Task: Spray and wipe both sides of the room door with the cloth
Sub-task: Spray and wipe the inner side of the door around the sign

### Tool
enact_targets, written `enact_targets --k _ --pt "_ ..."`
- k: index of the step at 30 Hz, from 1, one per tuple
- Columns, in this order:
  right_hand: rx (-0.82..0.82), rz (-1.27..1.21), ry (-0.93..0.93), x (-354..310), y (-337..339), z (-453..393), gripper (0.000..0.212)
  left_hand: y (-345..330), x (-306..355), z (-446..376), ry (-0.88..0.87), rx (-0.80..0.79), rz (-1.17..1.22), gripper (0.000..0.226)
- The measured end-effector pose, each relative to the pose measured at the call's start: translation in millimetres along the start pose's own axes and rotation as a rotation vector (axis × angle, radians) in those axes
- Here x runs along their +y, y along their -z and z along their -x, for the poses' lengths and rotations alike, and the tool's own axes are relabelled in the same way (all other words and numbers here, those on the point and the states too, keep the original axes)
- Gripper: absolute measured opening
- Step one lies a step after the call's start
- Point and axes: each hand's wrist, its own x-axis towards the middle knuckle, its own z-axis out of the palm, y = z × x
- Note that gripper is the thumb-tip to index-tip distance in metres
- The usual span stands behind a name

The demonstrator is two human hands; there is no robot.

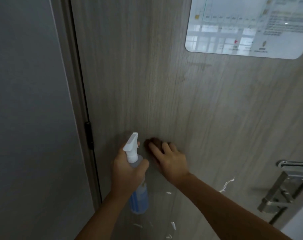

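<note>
Items as I see them from the head camera:

1. Door (pixel 182 101): pale wood-grain panel, filling most of the view. Dark hinge (pixel 89 135) on its left edge, beside the grey frame and wall (pixel 25 101).

2. Left hand (pixel 128 172): fingers wrapped around the neck of the spray bottle (pixel 138 194), held just in front of the lower door. White trigger head up and tilted toward the panel; clear body with blue liquid hanging below my fist.

3. Right hand (pixel 169 160): fingers spread fairly flat, pressing the cloth (pixel 152 142) against the door, just right of the bottle's nozzle. Only a dark brown edge of the cloth shows past my fingertips; the rest is hidden under the palm. Hand is motion-blurred.

4. Notice sheet (pixel 247 26): glossy, rounded corners, fixed to the upper right of the door; print too blurred to read.

5. Metal lever handle (pixel 279 193) with a latch plate above it, lower right edge of the door.

6. White scraps or streaks (pixel 227 185) on the lower panel, between my forearms and near the handle; I cannot tell what they are.
</note>
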Motion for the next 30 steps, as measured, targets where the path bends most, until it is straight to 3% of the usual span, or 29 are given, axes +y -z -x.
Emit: enact_targets --k 3,9,12,15,18,20,22,26,28,30 --pt "0.040 0.007 -0.028 12.4 15.9 -8.2 0.040 1.4 1.7 -1.1 -0.023 -0.022 -0.008 0.042" --pt "0.321 -0.020 -0.434 72.0 72.6 -70.4 0.043 -4.8 6.6 2.2 -0.021 -0.014 0.077 0.030" --pt "0.305 0.047 -0.355 71.4 51.8 -41.3 0.043 -12.4 7.8 3.4 -0.014 -0.042 0.084 0.027" --pt "0.124 0.084 -0.125 66.2 27.0 15.6 0.043 -25.2 13.1 4.6 -0.011 -0.057 0.063 0.029" --pt "0.019 0.081 -0.041 74.3 34.0 46.0 0.042 -40.9 22.0 11.3 -0.023 -0.100 0.072 0.028" --pt "0.019 0.090 -0.083 84.0 49.3 39.5 0.041 -50.6 27.2 14.9 -0.034 -0.126 0.071 0.035" --pt "0.078 0.102 -0.249 103.6 73.9 19.1 0.043 -63.1 33.8 18.0 -0.030 -0.148 0.074 0.043" --pt "0.245 0.083 -0.582 157.0 117.0 -7.9 0.046 -88.1 45.0 29.1 -0.048 -0.179 0.101 0.029" --pt "0.264 0.102 -0.578 168.6 117.3 2.1 0.045 -101.0 48.9 36.2 -0.034 -0.200 0.103 0.034" --pt "0.187 0.133 -0.376 165.9 104.9 29.3 0.044 -113.4 52.4 43.6 0.002 -0.222 0.099 0.036"
